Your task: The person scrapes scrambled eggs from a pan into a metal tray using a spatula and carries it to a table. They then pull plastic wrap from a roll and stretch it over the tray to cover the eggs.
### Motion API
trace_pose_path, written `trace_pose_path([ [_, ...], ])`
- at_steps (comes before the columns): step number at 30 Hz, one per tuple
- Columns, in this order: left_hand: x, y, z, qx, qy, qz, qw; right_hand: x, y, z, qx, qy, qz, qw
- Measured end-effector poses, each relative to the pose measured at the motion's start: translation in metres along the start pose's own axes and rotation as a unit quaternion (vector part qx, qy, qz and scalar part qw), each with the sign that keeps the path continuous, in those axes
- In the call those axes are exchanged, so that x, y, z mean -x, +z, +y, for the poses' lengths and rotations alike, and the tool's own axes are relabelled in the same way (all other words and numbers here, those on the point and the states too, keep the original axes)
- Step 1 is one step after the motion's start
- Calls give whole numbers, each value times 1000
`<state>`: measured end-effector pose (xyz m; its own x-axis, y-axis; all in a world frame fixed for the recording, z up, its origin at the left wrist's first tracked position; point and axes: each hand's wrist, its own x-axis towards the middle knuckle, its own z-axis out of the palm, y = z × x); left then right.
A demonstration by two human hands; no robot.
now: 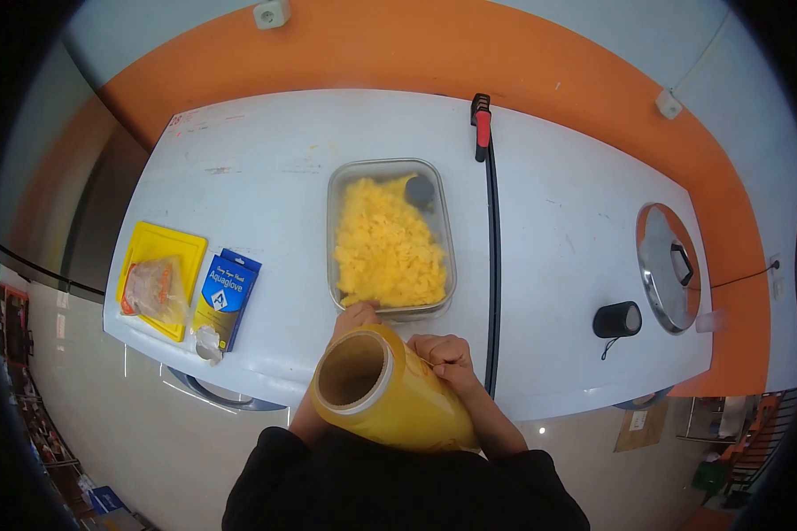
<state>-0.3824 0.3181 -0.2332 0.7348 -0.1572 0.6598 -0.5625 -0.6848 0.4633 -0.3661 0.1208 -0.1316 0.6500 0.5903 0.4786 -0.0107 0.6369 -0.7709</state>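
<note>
A large roll of yellowish plastic film (416, 403) lies against my body, its hollow cardboard core facing the left. My right hand (443, 356) has its fingers curled at the roll's upper right edge, pinching what looks like the film. Behind the roll's left end, my left hand (357, 317) is partly hidden, near the lower edge of a rectangular container (331, 265). Yellow chunks (385, 248) fill this container, and clear film seems to cover it. A dark round object (419, 190) shows at its upper right corner.
On the left are a yellow board (173, 239) with a plastic bag (155, 288) and a blue Aquaglove box (226, 296). A red-black tool (482, 128) sits at the back. To the right are a black cylinder (617, 320) and a round metal lid (660, 265).
</note>
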Motion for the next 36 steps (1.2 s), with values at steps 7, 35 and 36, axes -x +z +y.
trace_pose_path([
  [7, -13, -13, -2, -47, 55, 22, 997, 1, 1, 1, 4, 5, -5, 1000],
  [35, -53, -14, -51, -192, 182, 25, 964, 18, 1, 47, -89, 135, 11, 987],
  [36, -52, -14, -52, -192, 180, 19, 964, 19, -1, 50, -81, 137, 9, 987],
])
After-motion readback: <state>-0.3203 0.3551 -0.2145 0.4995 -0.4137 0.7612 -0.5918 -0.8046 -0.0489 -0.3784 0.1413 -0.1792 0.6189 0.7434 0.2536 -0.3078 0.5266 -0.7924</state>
